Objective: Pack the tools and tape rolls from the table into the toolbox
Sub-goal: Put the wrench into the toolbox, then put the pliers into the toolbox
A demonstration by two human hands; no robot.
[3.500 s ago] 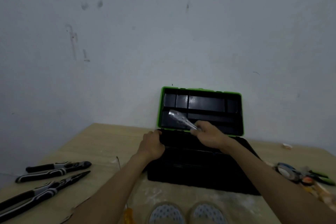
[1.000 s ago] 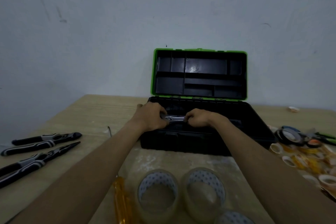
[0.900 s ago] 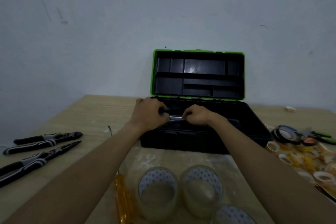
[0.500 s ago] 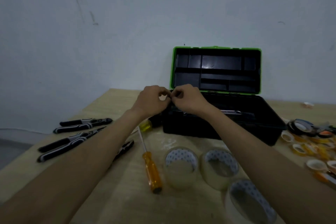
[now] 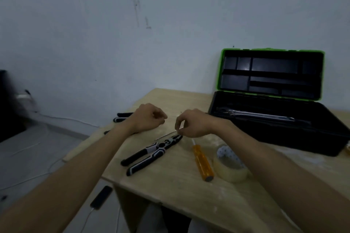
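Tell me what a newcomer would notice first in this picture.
The black toolbox stands out first, at the back right of the table, its green-rimmed lid open and a long silver wrench lying inside. Next come the left hand and the right hand, fingers curled, in mid-frame above black-handled pliers. Beside those lie an orange screwdriver and a clear tape roll.

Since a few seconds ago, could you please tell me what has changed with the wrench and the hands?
The wrench, held first by the right hand, then also by the left hand, was let go and lies in the toolbox. Both hands moved left to hover near the pliers, fingers curled. The lid stays open; screwdriver and tape roll remain on the table.
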